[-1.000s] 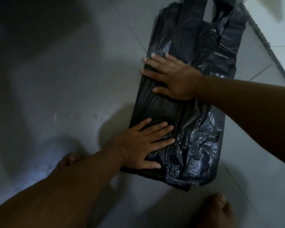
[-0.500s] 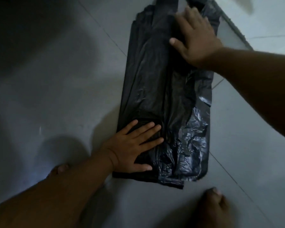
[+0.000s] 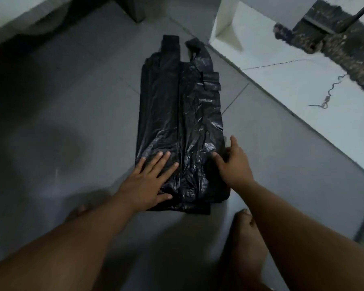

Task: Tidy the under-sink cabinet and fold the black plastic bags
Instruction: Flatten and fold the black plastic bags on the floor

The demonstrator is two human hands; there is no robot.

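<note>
A black plastic bag [image 3: 183, 114] lies flat on the grey tiled floor, folded lengthwise into a long strip with its handles pointing away from me. My left hand [image 3: 149, 181] presses flat on the near left corner of the bag, fingers straight and spread. My right hand [image 3: 233, 164] touches the near right edge of the bag, thumb on the plastic and fingers extended along the side. The near end of the bag is crumpled and shiny.
A raised white ledge [image 3: 303, 97] runs diagonally at the right, with a dark mop head [image 3: 332, 47] and a bit of wire [image 3: 328, 95] on it. A white cabinet base [image 3: 29, 19] crosses the far left. My bare feet [image 3: 246, 227] are close to the bag's near end.
My right hand has come back from the far handle end of the bag to its near right edge. The left hand has stayed pressing on the near left part. The camera has tilted up.
</note>
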